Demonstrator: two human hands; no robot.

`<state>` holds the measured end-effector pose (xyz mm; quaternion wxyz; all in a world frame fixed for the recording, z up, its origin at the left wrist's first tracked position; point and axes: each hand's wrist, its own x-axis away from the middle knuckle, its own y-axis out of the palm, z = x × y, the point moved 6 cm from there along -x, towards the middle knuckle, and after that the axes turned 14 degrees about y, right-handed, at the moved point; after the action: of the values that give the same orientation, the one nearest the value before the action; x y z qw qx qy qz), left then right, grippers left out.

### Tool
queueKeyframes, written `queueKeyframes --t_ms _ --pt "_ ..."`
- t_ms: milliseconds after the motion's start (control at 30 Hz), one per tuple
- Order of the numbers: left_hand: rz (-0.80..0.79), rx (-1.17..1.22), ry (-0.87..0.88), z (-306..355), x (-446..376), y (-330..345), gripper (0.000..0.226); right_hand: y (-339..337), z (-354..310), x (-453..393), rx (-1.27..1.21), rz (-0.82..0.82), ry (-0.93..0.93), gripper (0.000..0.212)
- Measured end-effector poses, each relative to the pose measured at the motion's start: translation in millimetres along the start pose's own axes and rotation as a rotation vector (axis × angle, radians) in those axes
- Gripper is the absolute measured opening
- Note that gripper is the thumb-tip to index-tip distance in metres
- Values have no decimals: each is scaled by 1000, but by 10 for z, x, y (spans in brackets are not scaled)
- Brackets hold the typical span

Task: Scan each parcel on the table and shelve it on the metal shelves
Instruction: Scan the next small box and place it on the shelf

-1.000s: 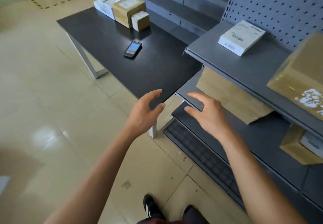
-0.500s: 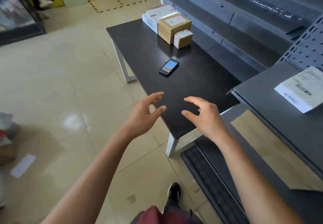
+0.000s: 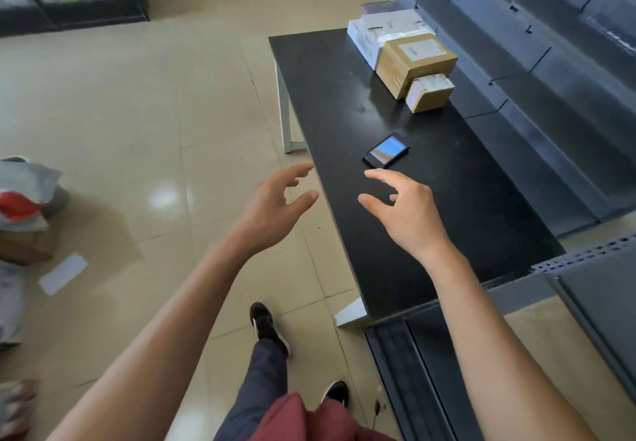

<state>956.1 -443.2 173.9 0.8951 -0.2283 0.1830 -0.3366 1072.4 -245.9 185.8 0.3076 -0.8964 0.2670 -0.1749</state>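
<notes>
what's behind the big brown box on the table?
Behind the big brown box lie flat white parcels, stacked; how many is unclear, since the box covers their near ends. The small box sits in front of it.

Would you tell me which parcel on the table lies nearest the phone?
The small brown box; it sits at the near end of the group, ahead of the larger brown box and white parcels.

Bright even light, glare patch on floor tiles [image 3: 165, 196], blurred, warped edges
</notes>
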Motion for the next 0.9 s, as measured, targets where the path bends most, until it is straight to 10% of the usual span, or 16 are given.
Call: queueKeyframes --t_ms 900 --pt "-194 183 21 -1549 -2414 -736 40 897 -97 -2304 -166 75 452 38"
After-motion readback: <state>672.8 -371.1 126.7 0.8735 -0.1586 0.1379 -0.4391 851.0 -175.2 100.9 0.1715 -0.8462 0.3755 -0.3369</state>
